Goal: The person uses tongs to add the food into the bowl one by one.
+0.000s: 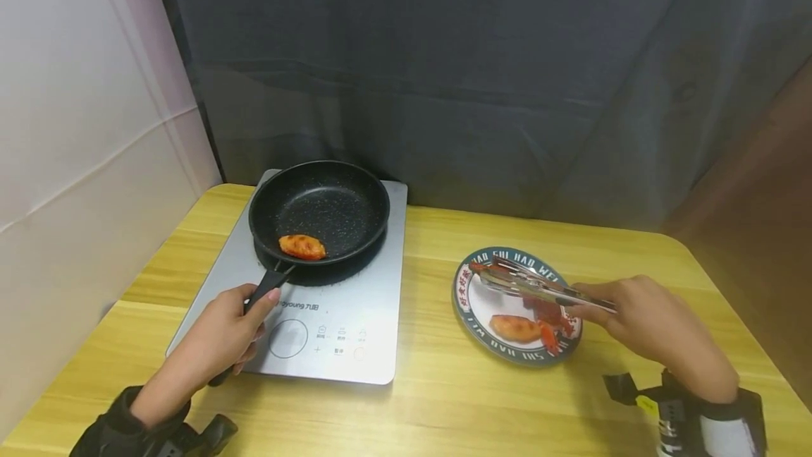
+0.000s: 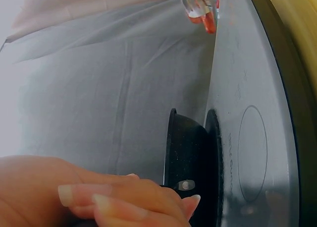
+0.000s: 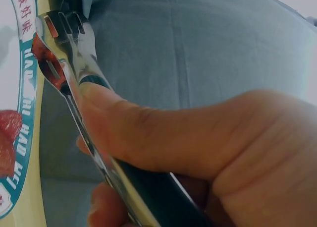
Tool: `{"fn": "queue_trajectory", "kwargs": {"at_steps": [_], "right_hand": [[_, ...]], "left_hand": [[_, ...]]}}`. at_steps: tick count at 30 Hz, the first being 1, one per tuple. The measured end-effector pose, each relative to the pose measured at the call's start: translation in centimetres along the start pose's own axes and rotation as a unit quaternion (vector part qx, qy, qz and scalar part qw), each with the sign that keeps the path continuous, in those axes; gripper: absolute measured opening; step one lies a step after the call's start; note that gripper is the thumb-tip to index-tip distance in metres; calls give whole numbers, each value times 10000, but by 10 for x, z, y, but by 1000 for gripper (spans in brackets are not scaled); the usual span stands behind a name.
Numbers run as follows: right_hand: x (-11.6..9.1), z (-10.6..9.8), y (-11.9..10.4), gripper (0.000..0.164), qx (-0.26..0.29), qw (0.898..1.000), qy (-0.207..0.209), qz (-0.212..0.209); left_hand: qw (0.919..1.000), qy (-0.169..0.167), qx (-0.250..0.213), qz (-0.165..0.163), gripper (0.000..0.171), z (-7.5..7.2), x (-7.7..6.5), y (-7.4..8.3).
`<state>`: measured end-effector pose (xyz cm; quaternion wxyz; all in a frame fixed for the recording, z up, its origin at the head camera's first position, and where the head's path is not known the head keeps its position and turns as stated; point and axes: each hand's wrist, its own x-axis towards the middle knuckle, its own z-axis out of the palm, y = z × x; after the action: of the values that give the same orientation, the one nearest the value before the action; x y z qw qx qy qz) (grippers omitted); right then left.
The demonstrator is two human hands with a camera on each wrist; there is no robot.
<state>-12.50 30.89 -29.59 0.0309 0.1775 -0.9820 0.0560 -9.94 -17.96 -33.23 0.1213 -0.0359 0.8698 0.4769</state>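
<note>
Clasping the handle (image 1: 274,279) of the black frying pan (image 1: 349,214), my left grip (image 1: 218,330) curls round it; my right grip (image 1: 653,316) pinches metal tongs (image 1: 552,291); whether their tips grasp food, I cannot tell. Beyond, on the wooden desk (image 1: 438,393): the lettered plate (image 1: 472,326), under the tongs, bearing a chicken wing (image 1: 514,328) and red food pieces (image 1: 550,338). Farther off, left: the pan, over the silver induction cooktop (image 1: 368,302), a second chicken wing (image 1: 301,246) lying inside, near the handle. Rear: a dark curtain (image 1: 444,90).

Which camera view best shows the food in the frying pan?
The head view: it shows the food whole, from above, inside the frying pan. Neither wrist view shows that food; the left shows only the pan's side.
</note>
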Motion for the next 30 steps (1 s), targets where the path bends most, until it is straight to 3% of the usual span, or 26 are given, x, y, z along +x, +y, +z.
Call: {"fn": "queue_trajectory", "kwargs": {"at_steps": [14, 21, 25, 30], "right_hand": [[33, -28, -26, 45, 65, 9970, 276, -714], [55, -42, -43, 38, 260, 9907, 668, -1154], [72, -53, -56, 41, 263, 9925, 524, -1071], [98, -58, -74, 43, 218, 9904, 252, -1339]], "left_hand": [[9999, -4, -132, 25, 38, 0, 0, -1], [10000, 28, -76, 22, 39, 0, 1, -1], [10000, 38, -44, -2, 40, 1, 0, 0], [10000, 63, -19, 36, 38, 1, 0, 0]]}}
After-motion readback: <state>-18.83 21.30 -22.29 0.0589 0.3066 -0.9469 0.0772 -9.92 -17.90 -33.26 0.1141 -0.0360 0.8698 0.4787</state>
